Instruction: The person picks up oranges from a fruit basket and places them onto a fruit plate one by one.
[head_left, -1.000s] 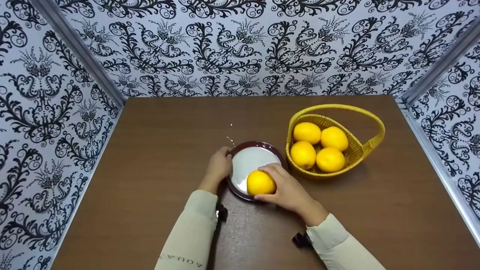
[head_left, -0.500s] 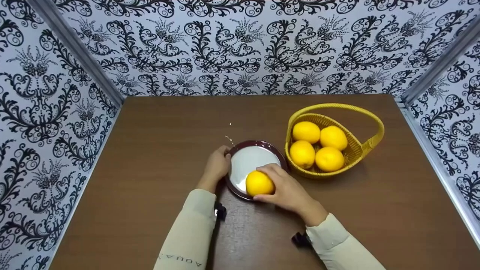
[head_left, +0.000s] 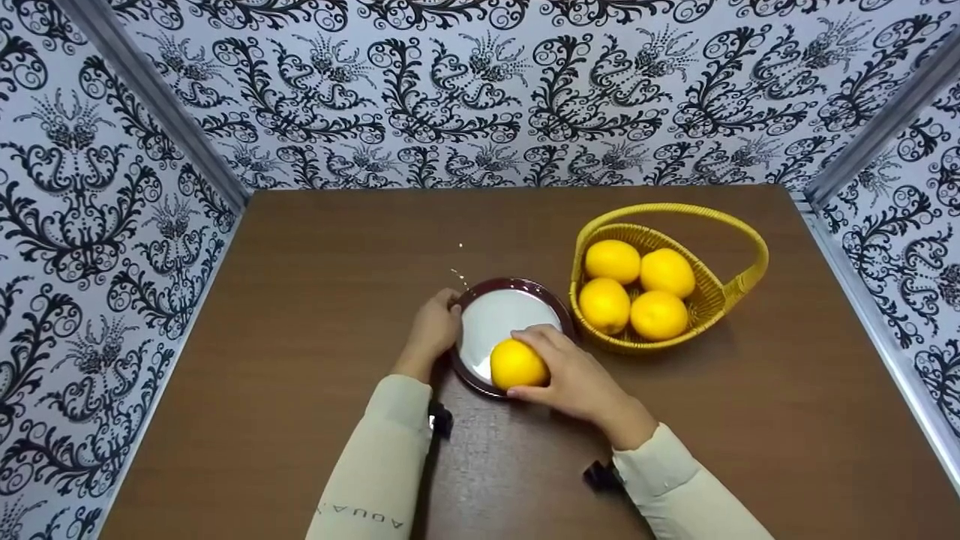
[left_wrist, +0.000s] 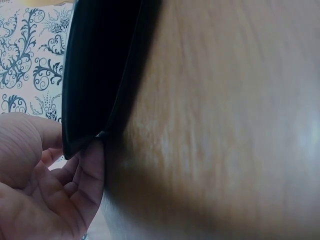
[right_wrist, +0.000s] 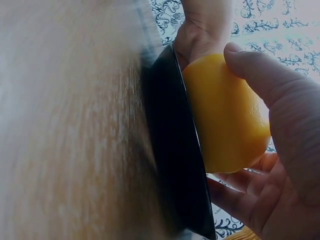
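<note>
A white plate point(head_left: 495, 311) with a dark red-brown rim sits at mid-table. At its left side, my left hand point(head_left: 433, 326) grips the rim, thumb above and fingers curled beneath the edge. The left wrist view shows the dark outer side of the plate point(left_wrist: 97, 75) with the fingertips right at its foot. My right hand point(head_left: 574, 375) holds a yellow lemon point(head_left: 517, 364) over the plate's near right part, thumb on the near side and fingers behind. From the right wrist, the lemon point(right_wrist: 220, 115) appears close against the plate's rim, a small nub at its end.
A yellow wicker basket point(head_left: 709, 319) with a tall arched handle stands right of the plate, very near its rim. Several lemons point(head_left: 660, 317) lie inside. Patterned walls point(head_left: 480, 97) enclose the brown wooden table point(head_left: 322, 247) at the back and sides.
Everything shifts very slightly in the head view together with the background. The hands keep the same hold on the plate and the lemon.
</note>
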